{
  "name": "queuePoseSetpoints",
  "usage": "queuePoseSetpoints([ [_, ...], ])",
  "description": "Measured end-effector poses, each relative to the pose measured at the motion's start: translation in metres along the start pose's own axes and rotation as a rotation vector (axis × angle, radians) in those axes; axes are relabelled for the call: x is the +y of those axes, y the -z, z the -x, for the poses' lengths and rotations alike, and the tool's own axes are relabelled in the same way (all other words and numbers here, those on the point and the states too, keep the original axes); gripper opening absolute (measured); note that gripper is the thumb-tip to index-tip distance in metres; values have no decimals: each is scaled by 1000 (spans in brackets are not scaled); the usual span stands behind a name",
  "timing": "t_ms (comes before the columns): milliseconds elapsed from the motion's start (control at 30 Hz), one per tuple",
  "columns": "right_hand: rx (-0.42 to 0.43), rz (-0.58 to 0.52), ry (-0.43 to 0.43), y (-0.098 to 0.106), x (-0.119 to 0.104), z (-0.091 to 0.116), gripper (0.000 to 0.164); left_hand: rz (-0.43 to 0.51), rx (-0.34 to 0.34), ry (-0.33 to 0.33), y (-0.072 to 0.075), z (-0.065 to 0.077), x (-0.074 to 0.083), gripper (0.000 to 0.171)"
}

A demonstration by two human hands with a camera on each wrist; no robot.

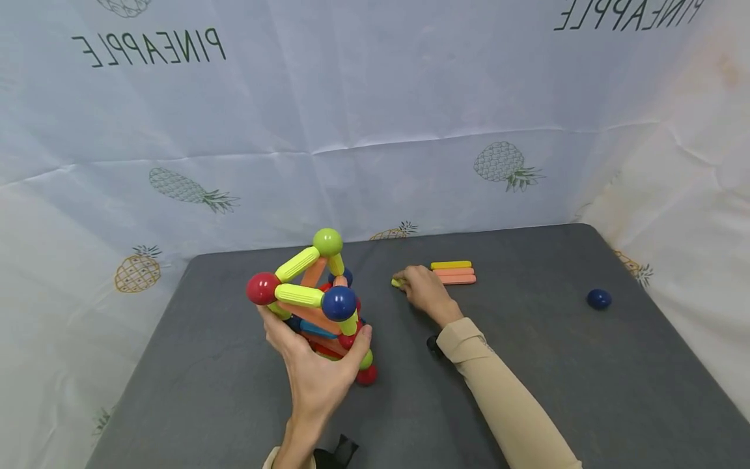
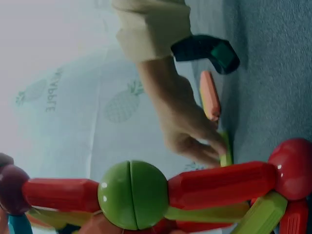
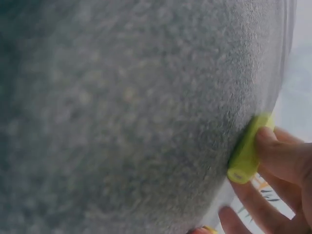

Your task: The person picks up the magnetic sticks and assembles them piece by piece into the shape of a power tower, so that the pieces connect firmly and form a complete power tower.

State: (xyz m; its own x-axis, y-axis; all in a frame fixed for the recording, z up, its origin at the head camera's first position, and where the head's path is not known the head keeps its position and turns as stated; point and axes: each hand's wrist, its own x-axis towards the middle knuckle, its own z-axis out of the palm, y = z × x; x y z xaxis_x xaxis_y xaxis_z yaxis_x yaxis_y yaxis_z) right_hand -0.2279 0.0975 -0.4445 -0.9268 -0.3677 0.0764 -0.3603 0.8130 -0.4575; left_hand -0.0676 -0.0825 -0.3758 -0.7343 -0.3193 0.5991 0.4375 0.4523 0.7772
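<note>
My left hand grips a structure of coloured rods and balls from the near side, thumb on its right. On top of it sit a green ball, a red ball and a blue ball, joined by yellow-green rods. Orange, red and blue rods show lower down, partly hidden by the hand. To the right, my right hand pinches a yellow-green rod between thumb and fingers, at the tabletop. In the left wrist view a green ball and red rods fill the foreground.
Just right of my right hand lie a yellow rod and two orange rods side by side. A loose dark blue ball rests farther right on the dark grey table. Behind hangs a pineapple-print cloth.
</note>
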Motion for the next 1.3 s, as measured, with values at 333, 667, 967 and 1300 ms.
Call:
queuePoseSetpoints([
  [333, -86, -147, -10, 19, 2, 9, 30, 65, -123, -66, 14, -5, -10, 127],
  [667, 318, -316, 384, 103, -49, 35, 33, 166, -358, -73, 32, -16, -18, 119],
  [967, 510, -433, 840, 154, -105, 81, 35, 167, -488, -100, 35, -13, -20, 60],
  [1300, 368, -105, 939, 156, -117, 99, 37, 121, -466, -69, 34, -12, -16, 34],
])
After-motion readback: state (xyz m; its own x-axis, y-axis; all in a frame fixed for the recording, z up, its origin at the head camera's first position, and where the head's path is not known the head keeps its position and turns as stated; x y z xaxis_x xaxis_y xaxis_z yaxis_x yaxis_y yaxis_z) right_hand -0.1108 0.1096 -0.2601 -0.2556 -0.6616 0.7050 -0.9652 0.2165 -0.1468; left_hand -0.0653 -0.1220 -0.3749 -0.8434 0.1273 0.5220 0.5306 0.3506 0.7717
